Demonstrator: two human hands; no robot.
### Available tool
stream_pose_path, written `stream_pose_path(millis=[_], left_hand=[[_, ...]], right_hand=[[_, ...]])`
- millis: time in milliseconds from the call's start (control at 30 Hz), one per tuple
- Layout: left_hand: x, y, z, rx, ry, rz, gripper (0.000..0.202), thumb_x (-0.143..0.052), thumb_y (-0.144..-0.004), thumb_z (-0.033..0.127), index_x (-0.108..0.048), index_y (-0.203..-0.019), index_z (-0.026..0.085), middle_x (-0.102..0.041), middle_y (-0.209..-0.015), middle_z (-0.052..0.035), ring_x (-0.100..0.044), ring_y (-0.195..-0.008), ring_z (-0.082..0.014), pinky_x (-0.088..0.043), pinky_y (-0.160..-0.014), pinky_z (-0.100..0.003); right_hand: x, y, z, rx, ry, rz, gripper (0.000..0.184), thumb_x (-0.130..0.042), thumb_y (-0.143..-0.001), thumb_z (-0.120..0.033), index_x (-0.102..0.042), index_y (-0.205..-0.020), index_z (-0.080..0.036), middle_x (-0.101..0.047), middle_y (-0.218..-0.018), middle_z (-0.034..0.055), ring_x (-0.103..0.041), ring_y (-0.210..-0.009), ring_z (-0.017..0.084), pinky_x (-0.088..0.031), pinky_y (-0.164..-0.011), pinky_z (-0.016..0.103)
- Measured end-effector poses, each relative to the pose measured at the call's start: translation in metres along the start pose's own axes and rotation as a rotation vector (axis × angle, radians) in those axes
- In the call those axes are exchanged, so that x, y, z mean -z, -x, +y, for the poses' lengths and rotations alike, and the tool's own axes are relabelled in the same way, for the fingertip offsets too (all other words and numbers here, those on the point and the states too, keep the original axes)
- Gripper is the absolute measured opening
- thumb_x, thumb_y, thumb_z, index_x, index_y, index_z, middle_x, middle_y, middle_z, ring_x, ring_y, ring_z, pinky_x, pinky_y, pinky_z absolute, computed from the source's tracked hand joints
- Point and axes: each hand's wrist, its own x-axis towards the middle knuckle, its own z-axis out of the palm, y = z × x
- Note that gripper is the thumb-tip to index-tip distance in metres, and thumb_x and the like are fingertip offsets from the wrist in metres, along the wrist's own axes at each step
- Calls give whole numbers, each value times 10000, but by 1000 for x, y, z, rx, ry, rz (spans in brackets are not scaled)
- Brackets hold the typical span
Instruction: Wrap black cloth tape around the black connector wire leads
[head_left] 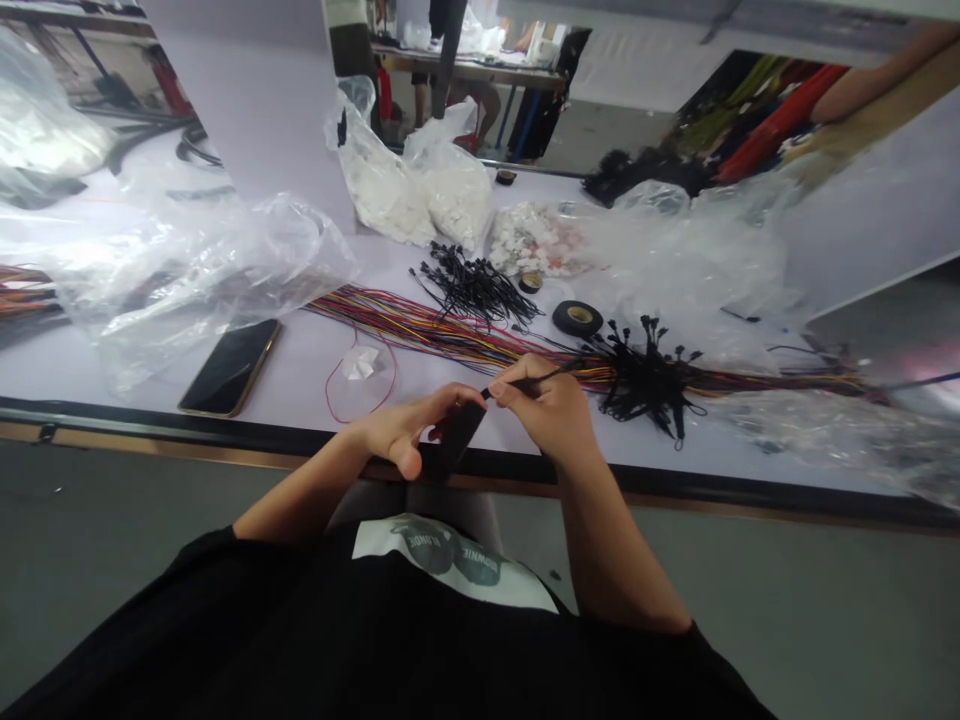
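Phone [231, 368] lying on table [304, 372] at near left; left hand [397, 425] right of it, thumb spread, fingers curled beside black strip [459, 438] (whether they grip it, cannot tell); strip slanting over near table edge, upper end by right hand [553, 408]; right finger and thumb pinched together on thin black cord [556, 372]; farther right, bunch of black cables [641, 380] lying across coloured wires [420, 325]

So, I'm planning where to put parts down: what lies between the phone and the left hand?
A thin red wire curving around a crumpled white scrap separates phone and left hand in the head view.
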Motion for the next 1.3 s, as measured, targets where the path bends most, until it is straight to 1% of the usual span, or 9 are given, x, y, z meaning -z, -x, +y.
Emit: stream_pose_path(millis=[100, 200, 367, 467, 567, 700, 800, 1000, 1300], left_hand=[[-3, -6, -1, -56, -24, 55, 752, -529, -592, 816, -611, -952, 161, -511, -727, -35, -485, -650, -156, -420, -626, -295], [-9, -14, -11, -37, -43, 223, 463, -515, -785, 629, -563, -870, 177, -459, -658, 9, -425, -583, -108, -375, -564, -244], [-13, -21, -14, 52, -35, 353, 262, -671, -694, 312, -500, -846, 183, -453, -622, 62, -422, -538, -62, -337, -514, -185], [-14, -22, -5, 80, -200, 380, 87, -594, -702, 214, -539, -742, 159, -484, -637, 45, -461, -564, -67, -387, -559, -201], [-16, -23, 3, 10, -433, 486, 21, -550, -707, 159, -563, -691, 160, -530, -653, 27, -508, -615, -92, -420, -607, -222], [-21, -22, 7, -111, -792, 620, 78, -534, -730, 130, -599, -736, 174, -637, -751, -11, -575, -747, -140, -444, -722, -269], [-25, -21, 11, -48, -958, 611, 75, -533, -739, 128, -590, -732, 175, -641, -749, -15, -566, -717, -141, -424, -678, -265], [-32, -22, 19, 139, -1080, 610, 56, -513, -737, 132, -532, -700, 170, -596, -744, -22, -529, -680, -139, -382, -617, -258], [-35, -20, 8, 58, -1077, 649, 73, -442, -824, 169, -484, -765, 184, -552, -842, -42, -521, -731, -150, -406, -628, -266]], right_hand=[[1, 1, -3, 72, 19, -6, 115, -634, -695, -246, -595, -596, -201, -613, -619, -9, -563, -593, 135, -425, -572, 275], [0, 2, 1, 92, -17, -2, 125, -633, -706, -257, -588, -603, -204, -607, -631, -7, -564, -605, 140, -433, -587, 284], [-3, 2, 8, 126, -44, 33, 103, -632, -717, -263, -601, -633, -214, -630, -678, -8, -594, -674, 155, -465, -650, 303], [-3, 3, 6, 148, 22, 66, 90, -628, -725, -259, -614, -645, -221, -641, -680, -15, -604, -697, 157, -479, -693, 311], [-3, 4, -1, 173, 49, 90, 93, -629, -735, -266, -620, -652, -226, -645, -680, -16, -603, -692, 151, -485, -691, 298], [-7, 9, -5, 97, -10, 135, 123, -632, -749, -295, -598, -659, -219, -566, -553, -44, -542, -537, 118, -455, -572, 265], [-13, 12, -2, -15, -94, 163, 142, -621, -766, -318, -576, -684, -211, -492, -474, -74, -463, -425, 87, -391, -475, 235], [-22, 13, 4, -115, -232, 165, 205, -635, -763, -392, -571, -710, -205, -465, -441, -90, -404, -371, 63, -324, -403, 206], [-31, 16, 6, -170, -431, 184, 267, -686, -714, -440, -576, -751, -200, -636, -599, -36, -596, -501, 105, -501, -532, 249]])
